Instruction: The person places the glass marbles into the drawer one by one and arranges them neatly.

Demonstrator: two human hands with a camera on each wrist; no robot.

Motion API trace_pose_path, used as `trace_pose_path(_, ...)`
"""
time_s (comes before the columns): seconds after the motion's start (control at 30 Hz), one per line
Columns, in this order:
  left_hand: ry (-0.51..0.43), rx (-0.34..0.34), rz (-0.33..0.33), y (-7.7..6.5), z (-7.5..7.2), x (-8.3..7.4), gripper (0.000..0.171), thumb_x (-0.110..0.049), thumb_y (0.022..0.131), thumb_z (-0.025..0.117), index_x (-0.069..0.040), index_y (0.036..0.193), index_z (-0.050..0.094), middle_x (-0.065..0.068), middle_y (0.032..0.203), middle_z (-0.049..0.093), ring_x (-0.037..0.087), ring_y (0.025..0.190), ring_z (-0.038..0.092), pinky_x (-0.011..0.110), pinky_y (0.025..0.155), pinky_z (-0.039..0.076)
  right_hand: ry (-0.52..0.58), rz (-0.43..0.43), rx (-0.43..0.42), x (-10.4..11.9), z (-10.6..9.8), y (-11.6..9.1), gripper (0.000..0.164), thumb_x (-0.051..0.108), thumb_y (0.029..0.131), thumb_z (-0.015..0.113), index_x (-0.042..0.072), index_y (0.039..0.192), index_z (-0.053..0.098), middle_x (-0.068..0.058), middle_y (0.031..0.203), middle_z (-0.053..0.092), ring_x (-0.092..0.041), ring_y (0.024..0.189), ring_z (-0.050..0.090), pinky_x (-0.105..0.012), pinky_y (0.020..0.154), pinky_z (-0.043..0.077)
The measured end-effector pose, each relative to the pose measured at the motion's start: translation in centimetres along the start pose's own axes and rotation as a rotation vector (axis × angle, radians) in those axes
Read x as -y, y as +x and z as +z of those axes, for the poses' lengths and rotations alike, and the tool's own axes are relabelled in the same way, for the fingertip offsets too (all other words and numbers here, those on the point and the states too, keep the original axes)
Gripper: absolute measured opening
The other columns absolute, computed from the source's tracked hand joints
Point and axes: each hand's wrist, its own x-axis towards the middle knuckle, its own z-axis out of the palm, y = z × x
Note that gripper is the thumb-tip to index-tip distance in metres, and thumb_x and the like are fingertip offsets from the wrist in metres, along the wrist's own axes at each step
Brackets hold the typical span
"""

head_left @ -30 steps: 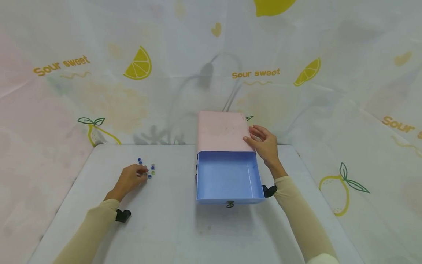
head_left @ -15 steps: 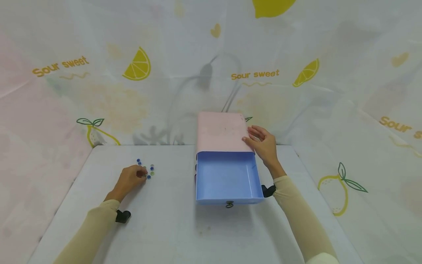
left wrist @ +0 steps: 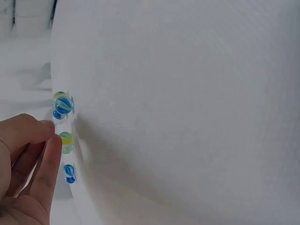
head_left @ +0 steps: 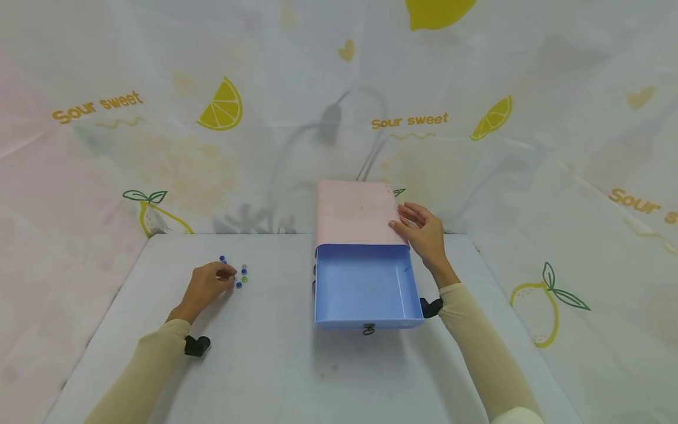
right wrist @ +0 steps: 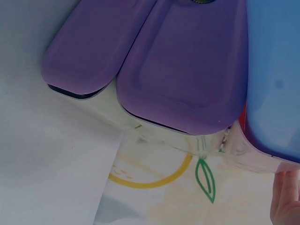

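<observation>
My left hand is over several small glass marbles on the left of the table, thumb and index finger close together. A yellow-green marble shows right by those fingertips in the left wrist view; whether the fingers pinch a marble is hidden. Beside the hand lie a blue marble and a green marble. My right hand rests against the right side of a pink drawer cabinet, thumb at its top edge, fingers extended. The cabinet's blue drawer is pulled out, with nothing in it.
Purple drawer fronts sit beside the blue one in the right wrist view. A small ring pull hangs on the blue drawer's front. The white table ends at a lemon-printed cloth backdrop.
My left hand rises very slightly among the marbles, its fingers still close together. The right hand, cabinet and drawer stay in place.
</observation>
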Motion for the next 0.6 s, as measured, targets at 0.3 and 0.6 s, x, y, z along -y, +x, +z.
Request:
trace_pose_path(0.3, -0.048, -0.047, 0.055, 1.2, -0.2, -2.1, 0.016, 0.002, 0.082, 0.072, 0.001, 0.097, 0.070, 0.014, 0.094, 0.071, 0.029, 0.086, 0.069, 0.040, 0.076, 0.057, -0.016, -0.003, 0.000, 0.0, -0.1, -0.1, 0.057, -0.001, 0.081, 0.076, -0.009, 0.132, 0.052, -0.027, 0.128, 0.058, -0.038, 0.119, 0.057, -0.028, 0.094, 0.049)
trace_pose_path(0.6, -0.144, -0.023, 0.088, 2.8, -0.3, -6.1, 0.016, -0.001, 0.084, 0.073, -0.001, 0.099, 0.070, 0.013, 0.096, 0.071, 0.028, 0.086, 0.070, 0.034, 0.075, 0.058, -0.005, -0.006, -0.014, -2.6, -0.3, 0.9, 0.059, 0.005, 0.081, 0.079, -0.006, 0.133, 0.053, -0.022, 0.129, 0.060, -0.034, 0.119, 0.058, -0.025, 0.093, 0.049)
